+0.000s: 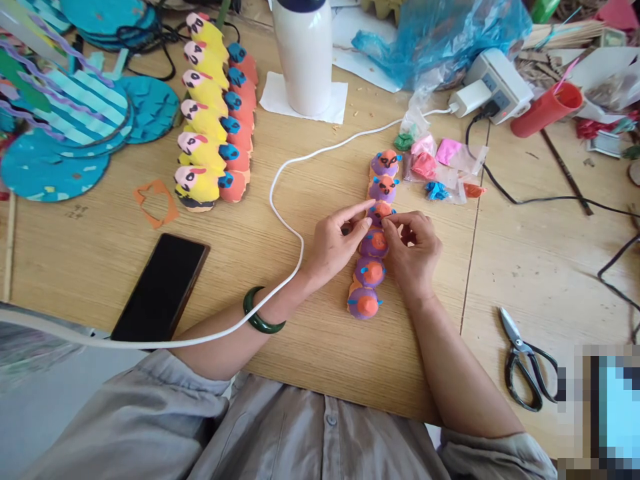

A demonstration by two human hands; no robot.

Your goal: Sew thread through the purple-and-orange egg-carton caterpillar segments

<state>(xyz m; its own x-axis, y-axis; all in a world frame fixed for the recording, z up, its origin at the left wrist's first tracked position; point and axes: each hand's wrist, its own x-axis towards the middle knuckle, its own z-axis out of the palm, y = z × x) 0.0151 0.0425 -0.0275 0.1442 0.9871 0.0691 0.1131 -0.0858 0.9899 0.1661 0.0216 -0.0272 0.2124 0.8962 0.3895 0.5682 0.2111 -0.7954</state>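
Observation:
A row of egg-carton cups (374, 244) lies in front of me, covered in purple clay with orange faces and small blue ears. The upper faces carry black markings, while the lower ones are plain orange. My left hand (337, 243) holds the third figure from the far end, thumb and index finger against its left side. At the right of that same figure, my right hand (413, 247) is closed in a pinch at the face; whatever is between its fingertips is too small or hidden. Bags of coloured clay (425, 163) lie just beyond, in pink, red, blue and green.
A white cable (300, 233) crosses over my left forearm to a power strip (495, 83). Left are a phone (161, 287), yellow clay figures (203, 113) and orange ones (242, 133). A white bottle (304, 60) stands behind; scissors (525, 360) lie at right.

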